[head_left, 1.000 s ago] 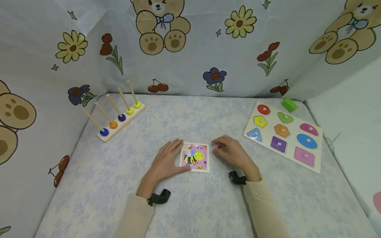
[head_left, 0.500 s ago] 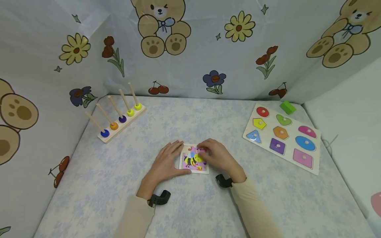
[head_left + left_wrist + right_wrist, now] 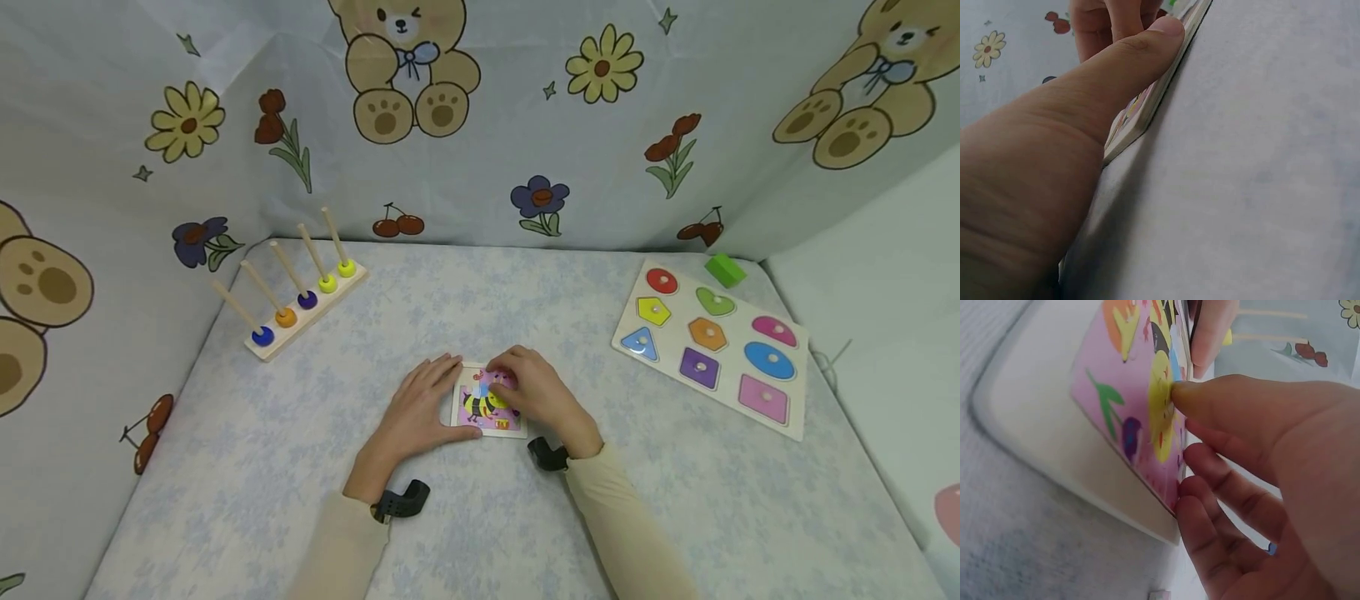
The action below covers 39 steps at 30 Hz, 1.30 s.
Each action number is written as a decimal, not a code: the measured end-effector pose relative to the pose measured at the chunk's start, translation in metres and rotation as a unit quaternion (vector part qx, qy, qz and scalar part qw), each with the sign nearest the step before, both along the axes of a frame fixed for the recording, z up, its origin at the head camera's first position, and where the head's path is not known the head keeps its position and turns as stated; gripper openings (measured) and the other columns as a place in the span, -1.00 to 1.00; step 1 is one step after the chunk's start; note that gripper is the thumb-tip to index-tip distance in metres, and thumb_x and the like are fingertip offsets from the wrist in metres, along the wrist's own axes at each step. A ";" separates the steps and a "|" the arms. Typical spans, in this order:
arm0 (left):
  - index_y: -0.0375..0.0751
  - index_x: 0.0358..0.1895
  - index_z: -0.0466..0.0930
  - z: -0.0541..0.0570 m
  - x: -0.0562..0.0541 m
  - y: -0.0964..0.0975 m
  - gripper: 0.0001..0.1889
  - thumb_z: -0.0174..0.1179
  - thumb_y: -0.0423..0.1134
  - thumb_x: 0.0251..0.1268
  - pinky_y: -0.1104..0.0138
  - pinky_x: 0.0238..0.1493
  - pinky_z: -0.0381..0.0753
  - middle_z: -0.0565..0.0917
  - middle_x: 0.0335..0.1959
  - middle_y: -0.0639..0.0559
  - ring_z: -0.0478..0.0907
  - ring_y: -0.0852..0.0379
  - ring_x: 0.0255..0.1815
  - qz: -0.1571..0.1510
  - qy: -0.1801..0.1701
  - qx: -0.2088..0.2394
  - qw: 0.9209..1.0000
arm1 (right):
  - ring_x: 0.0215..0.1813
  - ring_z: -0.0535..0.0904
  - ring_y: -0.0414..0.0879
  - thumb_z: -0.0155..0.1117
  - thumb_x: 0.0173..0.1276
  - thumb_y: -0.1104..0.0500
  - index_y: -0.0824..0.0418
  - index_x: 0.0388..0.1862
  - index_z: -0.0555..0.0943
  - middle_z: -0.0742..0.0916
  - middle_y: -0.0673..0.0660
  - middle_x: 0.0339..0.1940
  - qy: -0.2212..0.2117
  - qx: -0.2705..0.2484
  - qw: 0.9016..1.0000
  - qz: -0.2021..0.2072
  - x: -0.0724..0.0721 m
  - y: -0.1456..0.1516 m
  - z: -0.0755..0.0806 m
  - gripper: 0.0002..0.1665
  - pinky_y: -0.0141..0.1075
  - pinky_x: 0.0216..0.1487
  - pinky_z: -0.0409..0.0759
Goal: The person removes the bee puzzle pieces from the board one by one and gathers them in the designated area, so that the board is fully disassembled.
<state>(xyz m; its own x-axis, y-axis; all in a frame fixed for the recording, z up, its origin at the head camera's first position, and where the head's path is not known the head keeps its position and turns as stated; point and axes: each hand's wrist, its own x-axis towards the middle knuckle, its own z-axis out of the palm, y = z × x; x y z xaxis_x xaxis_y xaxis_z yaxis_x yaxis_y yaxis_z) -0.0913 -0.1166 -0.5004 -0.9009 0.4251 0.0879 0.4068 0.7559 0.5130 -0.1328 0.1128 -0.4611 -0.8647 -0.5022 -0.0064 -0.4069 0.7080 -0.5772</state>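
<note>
A small square jigsaw puzzle with a cartoon bee lies in a pale frame at mid-table. My left hand rests along the frame's left side, fingertips at its upper left corner, thumb along the near rim. Over the upper right of the picture, my right hand bends its fingers and pinches a pink puzzle piece between thumb and index finger. In the right wrist view, the thumb tip touches the bee's yellow face, with the other fingers curled at the picture's edge.
At the back left stands a wooden peg stand with a coloured bead on each peg. A shape board with knobbed pieces lies to the right, a green block behind it. A patterned curtain hangs behind the table.
My right hand has moved left from beside the frame to over the puzzle, carrying the piece, and shifted slightly further left lately. My left hand has stayed put.
</note>
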 end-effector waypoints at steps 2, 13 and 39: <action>-0.28 0.57 0.27 0.000 0.000 0.000 0.16 0.45 0.41 0.02 0.01 0.69 0.03 0.27 0.63 -0.05 0.10 -0.04 0.67 0.001 0.002 -0.001 1.000 | -0.01 0.59 0.01 0.44 0.40 0.19 0.22 0.06 0.74 0.71 0.15 0.01 0.002 -0.003 1.000 0.003 0.000 0.000 0.001 -0.71 -0.12 0.00 0.64; -0.28 0.58 0.27 0.004 -0.001 -0.001 0.16 0.43 0.42 0.03 0.02 0.70 0.01 0.25 0.63 -0.04 0.08 -0.03 0.68 0.002 0.003 -0.004 1.000 | 0.01 0.60 0.06 0.39 0.44 0.21 0.18 0.08 0.76 0.71 0.16 0.02 0.013 0.005 1.000 0.018 -0.001 -0.001 0.006 -0.73 -0.06 0.06 0.65; -0.28 0.58 0.25 0.000 0.001 0.000 0.16 0.42 0.42 0.05 0.03 0.71 -0.01 0.25 0.64 -0.05 0.08 -0.03 0.68 0.000 -0.003 -0.003 1.000 | -0.08 0.52 0.01 0.35 0.45 0.25 0.18 0.09 0.63 0.67 0.18 0.01 -0.008 -0.012 1.000 0.017 0.000 0.000 -0.001 -0.73 -0.14 -0.03 0.54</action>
